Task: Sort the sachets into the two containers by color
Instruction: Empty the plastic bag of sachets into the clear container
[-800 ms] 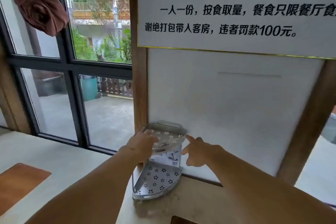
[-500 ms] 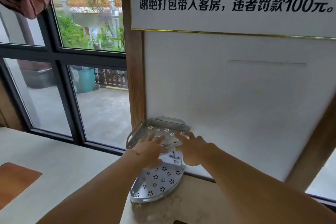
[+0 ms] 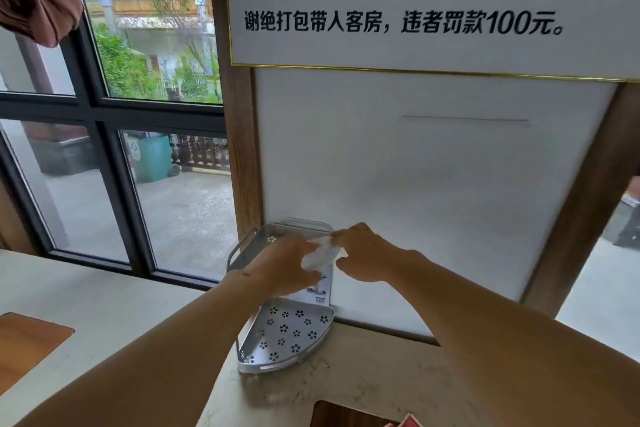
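Observation:
A two-tier grey metal corner rack stands against the white wall panel, each tray perforated with flower shapes. Its lower tray [image 3: 287, 333] lies bare; its upper tray [image 3: 266, 236] is partly hidden by my hands. Above the upper tray, my left hand [image 3: 280, 265] and my right hand [image 3: 367, 251] both pinch a crumpled white piece [image 3: 320, 255], paper or plastic; I cannot tell whether it is a sachet. A white label with a barcode [image 3: 317, 295] hangs on the rack's back. A red corner, perhaps a sachet [image 3: 410, 421], shows at the bottom edge.
The rack sits on a pale marbled counter [image 3: 346, 388] beside a wooden post [image 3: 242, 149] and a large window on the left. A wooden inlay [image 3: 24, 343] lies in the counter at the left. A white sign with black text [image 3: 415, 3] hangs above.
My hands came together over the upper tray and now hold a crumpled white piece between them. The view has dropped slightly and moved closer.

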